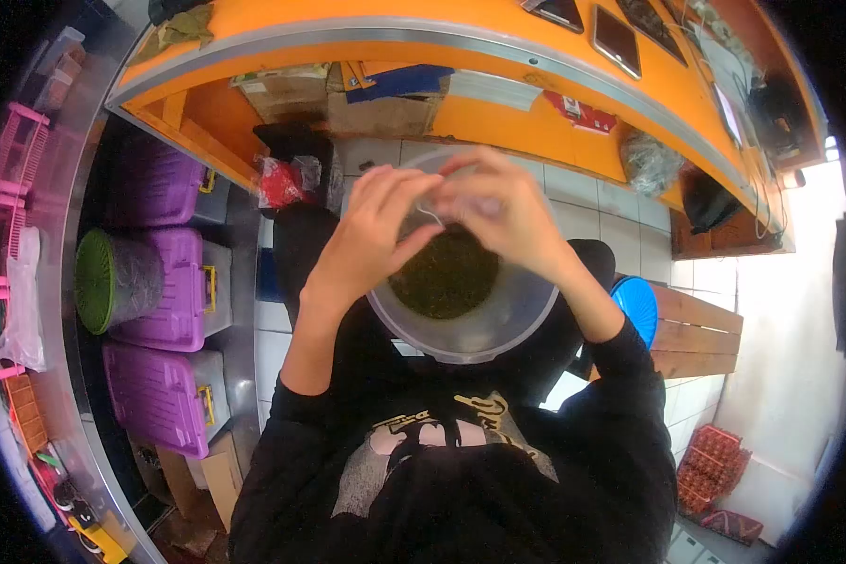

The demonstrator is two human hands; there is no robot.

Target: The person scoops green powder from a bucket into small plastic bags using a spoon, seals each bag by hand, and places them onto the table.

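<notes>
A large translucent plastic tub (526, 315) stands between the person's knees, with a dark green mass (446, 274) at its bottom. Above its far half, my left hand (376, 221) and my right hand (503, 207) are close together, fingers bent and pinching. Between the fingertips is a small, thin, whitish see-through thing (430, 216); it looks like a bit of plastic, but blur and the fingers hide its kind. Both hands appear to grip it, clear of the green mass below.
Ahead is an orange counter (348, 42) with phones (617, 42) on top and cardboard underneath. Purple-lidded boxes (155, 287) and a green-lidded container (103, 282) stand at left. A blue round lid (635, 305) and wooden bench (696, 329) are at right.
</notes>
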